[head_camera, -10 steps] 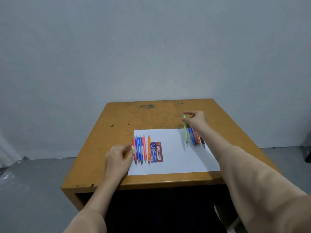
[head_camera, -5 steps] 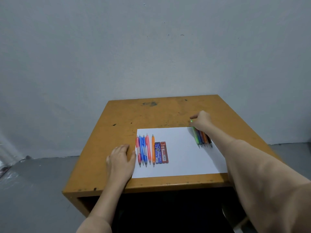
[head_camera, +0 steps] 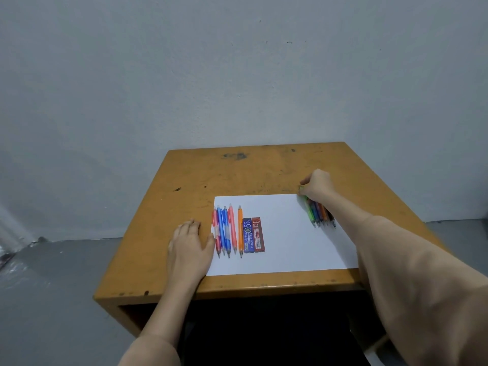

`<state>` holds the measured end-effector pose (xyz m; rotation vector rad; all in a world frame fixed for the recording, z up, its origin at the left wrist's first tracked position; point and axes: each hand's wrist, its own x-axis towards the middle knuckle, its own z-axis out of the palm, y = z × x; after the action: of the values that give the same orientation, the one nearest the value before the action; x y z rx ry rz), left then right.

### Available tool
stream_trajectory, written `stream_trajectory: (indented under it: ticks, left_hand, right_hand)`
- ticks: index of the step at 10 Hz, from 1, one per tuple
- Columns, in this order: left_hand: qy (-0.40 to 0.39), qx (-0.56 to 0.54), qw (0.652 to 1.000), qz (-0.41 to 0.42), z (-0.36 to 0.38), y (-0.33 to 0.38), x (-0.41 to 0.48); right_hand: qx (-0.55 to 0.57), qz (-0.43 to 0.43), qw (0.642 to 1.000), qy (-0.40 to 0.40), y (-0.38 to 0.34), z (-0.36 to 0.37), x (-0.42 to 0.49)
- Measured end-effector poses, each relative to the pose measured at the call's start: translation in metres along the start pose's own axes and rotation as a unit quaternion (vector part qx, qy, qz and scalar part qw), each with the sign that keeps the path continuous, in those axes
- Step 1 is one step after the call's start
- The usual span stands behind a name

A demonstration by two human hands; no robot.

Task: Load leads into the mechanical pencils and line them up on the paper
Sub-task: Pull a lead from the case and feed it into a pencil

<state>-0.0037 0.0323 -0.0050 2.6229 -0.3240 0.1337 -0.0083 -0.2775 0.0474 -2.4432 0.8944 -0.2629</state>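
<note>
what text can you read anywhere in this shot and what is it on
"05": on the blue lead case
"PENCIL LEAD": running along the same blue case
"Faster": at the top of the red lead case
"2B": on the red case, just under the brand
Other print on both cases: too small and blurred to read
mechanical pencils: no legible marks

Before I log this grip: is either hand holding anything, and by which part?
Right hand pinches the green pencil by its top end; left hand holds nothing.

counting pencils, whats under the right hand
The right hand pinches the green pencil by its far end; beside it blue and orange pencils show on the paper, far ends hidden beneath it.
</note>
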Motion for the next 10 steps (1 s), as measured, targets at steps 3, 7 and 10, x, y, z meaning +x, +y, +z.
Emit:
stream_trajectory:
  ticks: [3,7,10]
  left_hand:
    - [-0.001,0.001,1.0,0.0,-0.003,0.002,-0.001]
    - [0.007,-0.008,1.0,0.01,-0.008,0.004,-0.006]
    - [0.006,-0.005,1.0,0.009,-0.008,0.004,-0.005]
  right_hand:
    - [0.091,-0.036,0.995,-0.031,-0.024,-0.012,-0.014]
    - [0.11,-0.179,0.955,-0.211,-0.074,0.03,-0.061]
    - [0.005,-0.157,0.96,-0.234,-0.083,0.053,-0.067]
